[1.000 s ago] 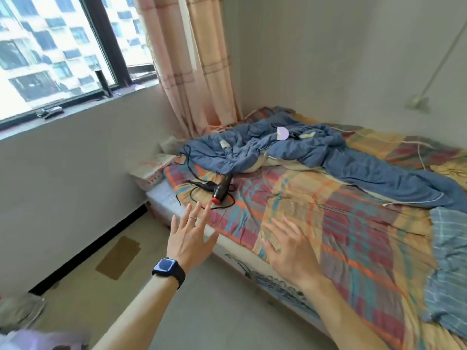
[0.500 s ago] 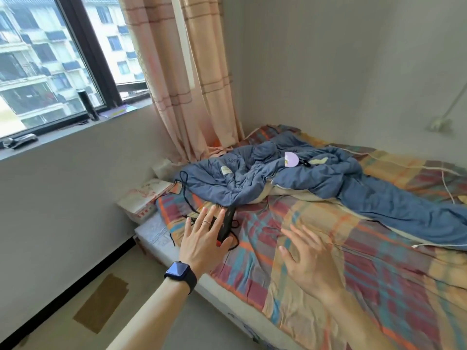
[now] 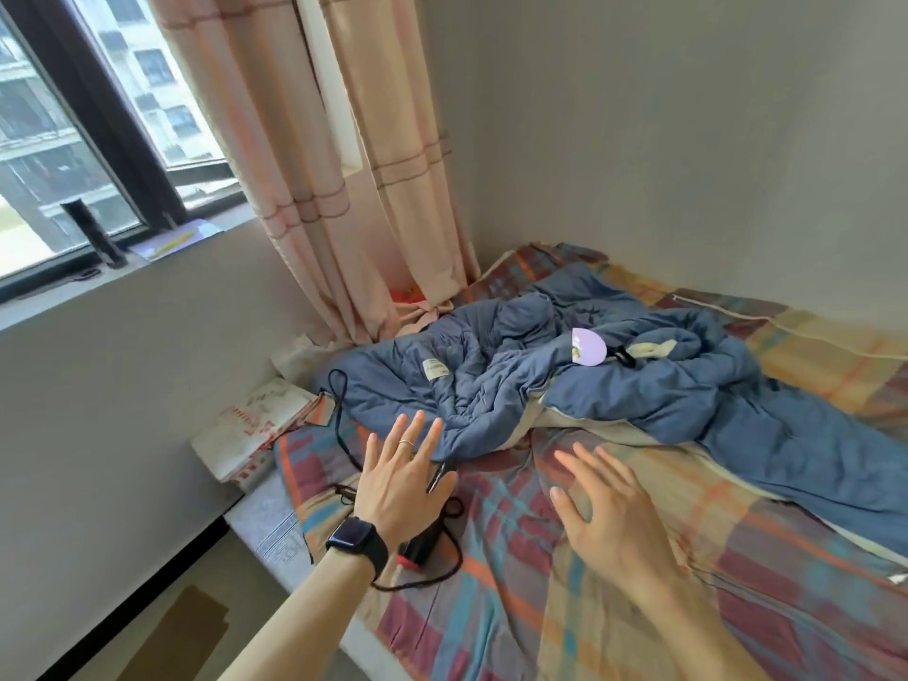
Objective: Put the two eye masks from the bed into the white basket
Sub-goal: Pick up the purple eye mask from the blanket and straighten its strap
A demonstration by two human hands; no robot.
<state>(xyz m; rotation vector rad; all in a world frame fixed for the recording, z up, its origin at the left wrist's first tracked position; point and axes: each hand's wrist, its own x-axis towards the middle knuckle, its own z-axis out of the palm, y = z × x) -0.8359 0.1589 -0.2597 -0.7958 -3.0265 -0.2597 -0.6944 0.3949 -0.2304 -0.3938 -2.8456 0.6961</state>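
Both hands, left hand [image 3: 400, 489] and right hand [image 3: 607, 518], have closed in over the bed [image 3: 638, 582], fingers spread, empty. Lilac eye mask [image 3: 588, 347] lies on the blue quilt [image 3: 516, 380] well beyond the fingers; reach pending.

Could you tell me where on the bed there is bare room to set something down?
The plaid sheet lies bare between the right hand and the blue quilt, and on toward the near right. It is crowded under the left hand, where the hair dryer and its cord lie, and on the quilt with the purple eye mask.
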